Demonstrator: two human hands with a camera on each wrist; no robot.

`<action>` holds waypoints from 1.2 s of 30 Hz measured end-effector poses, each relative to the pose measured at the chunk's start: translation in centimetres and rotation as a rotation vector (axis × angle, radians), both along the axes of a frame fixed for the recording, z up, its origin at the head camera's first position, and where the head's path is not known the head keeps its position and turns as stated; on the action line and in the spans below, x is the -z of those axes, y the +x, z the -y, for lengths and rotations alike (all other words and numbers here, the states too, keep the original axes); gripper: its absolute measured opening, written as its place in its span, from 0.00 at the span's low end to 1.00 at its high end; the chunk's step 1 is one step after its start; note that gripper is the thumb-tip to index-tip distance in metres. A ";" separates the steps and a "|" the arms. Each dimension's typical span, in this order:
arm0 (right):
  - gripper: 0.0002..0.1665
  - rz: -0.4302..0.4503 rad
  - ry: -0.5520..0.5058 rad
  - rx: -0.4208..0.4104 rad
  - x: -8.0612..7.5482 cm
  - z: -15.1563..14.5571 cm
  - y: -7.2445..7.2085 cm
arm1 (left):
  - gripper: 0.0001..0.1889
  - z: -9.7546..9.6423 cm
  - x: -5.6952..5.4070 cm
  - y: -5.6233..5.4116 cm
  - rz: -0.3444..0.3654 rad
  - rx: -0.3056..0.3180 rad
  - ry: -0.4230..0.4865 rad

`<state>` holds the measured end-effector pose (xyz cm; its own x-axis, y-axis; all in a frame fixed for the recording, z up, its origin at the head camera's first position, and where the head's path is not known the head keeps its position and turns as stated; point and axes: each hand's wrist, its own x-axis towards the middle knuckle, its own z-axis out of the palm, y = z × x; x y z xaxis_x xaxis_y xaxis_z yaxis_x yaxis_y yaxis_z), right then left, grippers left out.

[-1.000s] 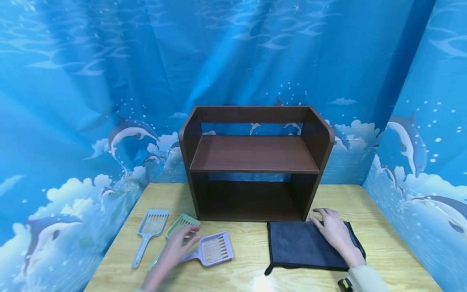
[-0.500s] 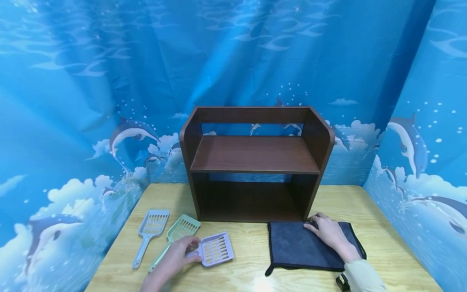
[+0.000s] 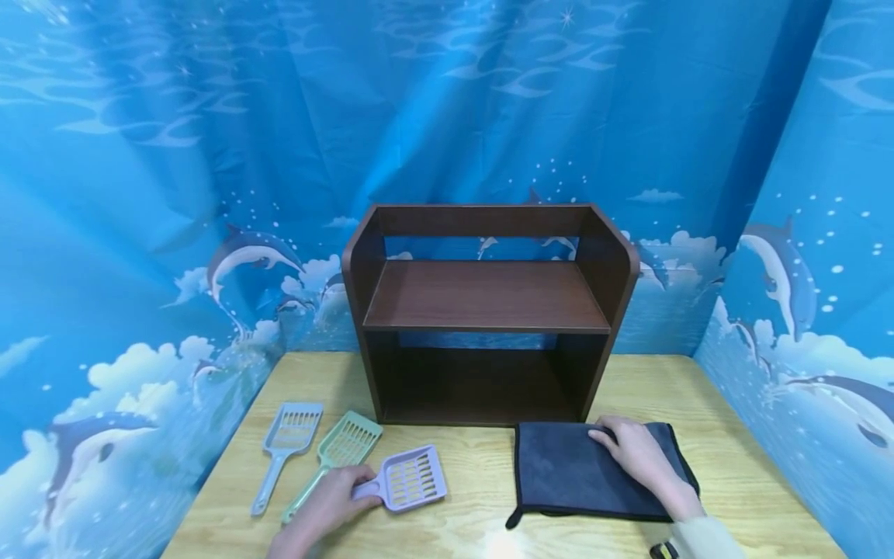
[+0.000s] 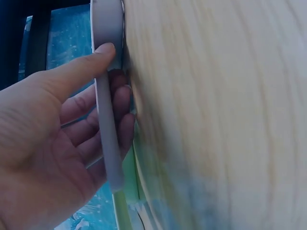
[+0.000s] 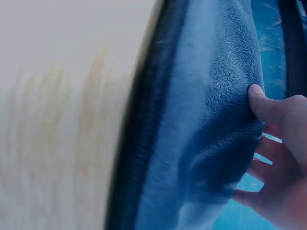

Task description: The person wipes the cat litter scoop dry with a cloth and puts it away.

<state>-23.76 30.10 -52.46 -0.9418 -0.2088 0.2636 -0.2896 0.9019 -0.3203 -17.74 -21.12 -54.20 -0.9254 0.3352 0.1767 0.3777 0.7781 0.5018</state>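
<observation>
A lilac slotted litter scoop lies on the table in the head view, its tray toward the right. My left hand pinches its handle; in the left wrist view the thumb is on one face and the fingers curl behind the handle. On the right is a folded dark blue plush towel with black binding and a corner loop. My right hand grips its far edge. The right wrist view has the thumb on the plush cloth, with the other fingers partly hidden behind it.
A light green litter scoop lies close behind my left hand, and a pale blue one farther left. A dark brown two-tier shelf stands at the back of the wooden table. Ocean-print curtains surround it.
My left hand has come down onto the lilac scoop's handle and taken hold of it. My right hand has lowered onto the towel and now grips its far edge.
</observation>
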 end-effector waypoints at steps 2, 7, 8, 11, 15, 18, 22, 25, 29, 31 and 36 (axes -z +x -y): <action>0.05 0.009 -0.030 0.003 -0.5 0.0 0.4 | 0.13 0.0 0.1 0.0 0.018 0.005 0.004; 0.06 -0.014 -0.096 -0.014 -1.9 -0.1 1.5 | 0.12 0.0 0.0 0.0 0.055 0.036 0.020; 0.06 -0.024 -0.110 -0.019 -2.2 -0.1 1.7 | 0.12 0.0 0.0 0.0 0.060 0.043 0.024; 0.06 -0.038 -0.170 -0.025 -3.1 0.1 2.3 | 0.13 -0.2 -0.3 0.1 0.075 0.056 0.049; 0.10 -0.010 -0.282 0.009 -4.4 0.9 3.1 | 0.14 -0.7 -0.8 0.0 0.090 0.049 0.100; 0.11 0.002 -0.376 0.001 -5.2 1.6 3.5 | 0.15 -1.2 -1.1 -0.3 0.077 0.031 0.144; 0.12 0.028 -0.552 -0.094 -5.8 2.8 3.8 | 0.16 -2.0 -1.3 -0.7 0.046 -0.019 0.206; 0.13 -0.004 -0.644 -0.123 -5.9 3.7 4.0 | 0.16 -2.6 -1.5 -1.2 0.044 -0.061 0.252; 0.11 -0.154 -0.655 -0.100 -5.8 5.0 4.0 | 0.15 -3.2 -1.8 -1.8 0.036 -0.067 0.288; 0.11 -0.227 -0.652 -0.107 -5.7 5.5 3.8 | 0.13 -3.4 -2.0 -2.0 0.027 -0.055 0.303; 0.14 -0.326 -0.692 -0.142 -5.4 6.3 3.2 | 0.12 -4.0 -2.5 -2.2 0.032 -0.055 0.335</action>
